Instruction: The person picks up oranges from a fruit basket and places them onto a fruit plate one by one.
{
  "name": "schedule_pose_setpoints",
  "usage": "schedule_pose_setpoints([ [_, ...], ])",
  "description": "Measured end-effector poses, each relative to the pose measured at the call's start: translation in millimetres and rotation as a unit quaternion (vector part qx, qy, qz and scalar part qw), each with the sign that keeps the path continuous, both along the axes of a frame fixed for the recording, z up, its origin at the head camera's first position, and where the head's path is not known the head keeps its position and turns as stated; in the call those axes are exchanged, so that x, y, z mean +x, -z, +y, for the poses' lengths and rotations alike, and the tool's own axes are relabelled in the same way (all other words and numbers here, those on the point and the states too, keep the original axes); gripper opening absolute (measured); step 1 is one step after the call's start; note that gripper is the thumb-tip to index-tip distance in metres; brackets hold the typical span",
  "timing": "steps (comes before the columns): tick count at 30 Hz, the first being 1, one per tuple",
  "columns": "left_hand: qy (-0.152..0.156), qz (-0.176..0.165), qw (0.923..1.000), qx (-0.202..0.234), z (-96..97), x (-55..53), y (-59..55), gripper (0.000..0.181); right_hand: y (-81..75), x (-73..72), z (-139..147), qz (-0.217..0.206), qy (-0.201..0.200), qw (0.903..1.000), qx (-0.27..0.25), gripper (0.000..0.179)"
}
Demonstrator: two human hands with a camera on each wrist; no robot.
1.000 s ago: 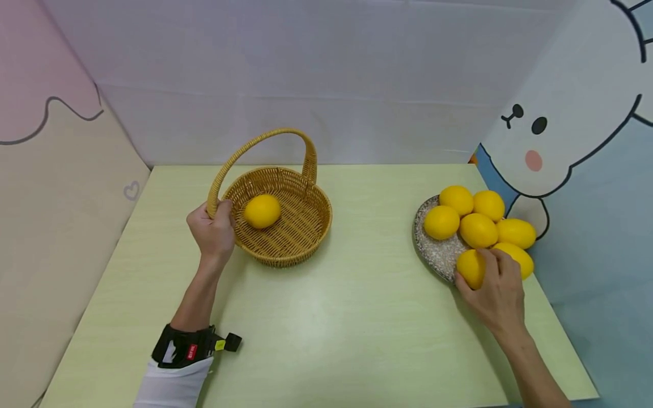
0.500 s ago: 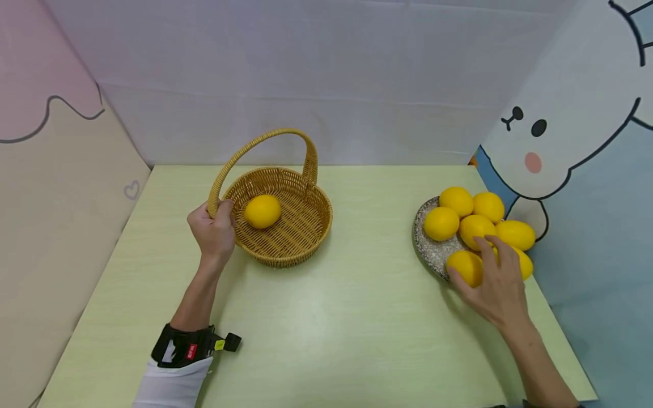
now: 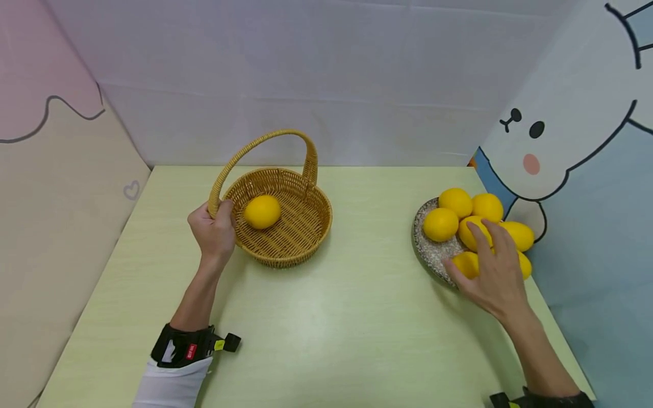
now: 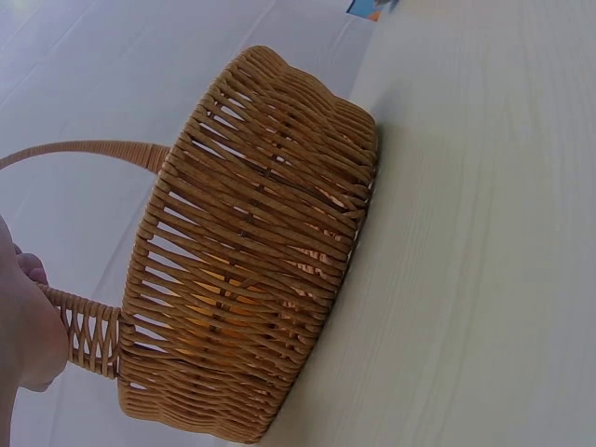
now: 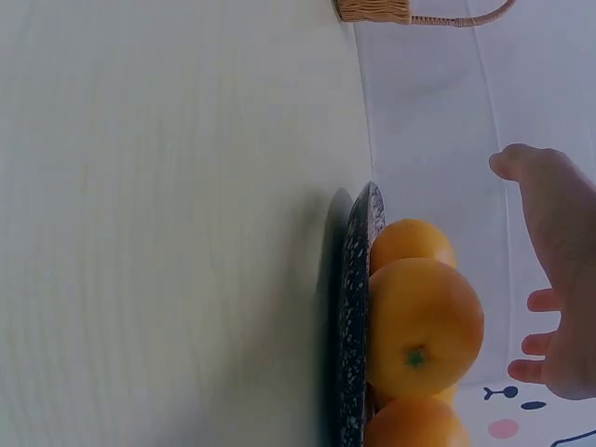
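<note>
My left hand [image 3: 213,233] grips the near side of the handle [image 3: 278,134] of a round wicker basket [image 3: 301,235]. One yellow citrus fruit [image 3: 262,212] lies inside, toward the basket's left. Through the weave in the left wrist view, the fruit shows as an orange patch. On the right, a speckled grey plate [image 3: 429,252] bears several yellow citrus fruits [image 3: 441,225]. Above its near part hovers my right hand [image 3: 497,277], thumb and fingers spread and holding nothing. It partly covers the nearest fruits. In the right wrist view, a gap separates it from a fruit with a green stem end [image 5: 424,321].
Basket and plate stand on a pale wooden table [image 3: 352,317], with bare tabletop between them. A light cloth wall [image 3: 326,96] rises behind the back edge. Printed panels flank both sides, the right one [image 3: 602,243] close to the plate.
My right hand had its fingers on the front fruit; it has let go and lifted slightly, moving farther over the plate. That fruit shifted slightly left. The left hand and basket stayed put.
</note>
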State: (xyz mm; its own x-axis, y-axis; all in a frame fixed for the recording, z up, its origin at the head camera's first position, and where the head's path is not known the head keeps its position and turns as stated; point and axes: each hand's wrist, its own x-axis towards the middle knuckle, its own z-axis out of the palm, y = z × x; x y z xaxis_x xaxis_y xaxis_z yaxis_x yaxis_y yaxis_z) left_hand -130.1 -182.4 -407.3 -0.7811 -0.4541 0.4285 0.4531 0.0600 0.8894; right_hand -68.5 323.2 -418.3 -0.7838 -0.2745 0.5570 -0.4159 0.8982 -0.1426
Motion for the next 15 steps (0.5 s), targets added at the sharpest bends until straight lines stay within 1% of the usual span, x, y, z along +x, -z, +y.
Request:
schedule_pose_setpoints([
  [3, 0.000, -0.001, 1.0000, 0.001, -0.4, 0.4, -0.2, 0.046, -1.3, -6.9, -8.7, -0.010, -0.015, 0.9998, 0.003, 0.085],
  [7, 0.003, -0.001, 1.0000, 0.003, -0.6, 1.0, -0.1, 0.046, -3.7, -19.9, -27.4, -0.022, -0.042, 0.9989, 0.007, 0.085],
  [15, 0.005, 0.003, 1.0000, 0.004, 0.2, 0.8, 0.3, 0.046, -9.2, -49.0, -82.9, -0.036, -0.098, 0.9944, 0.017, 0.087],
])
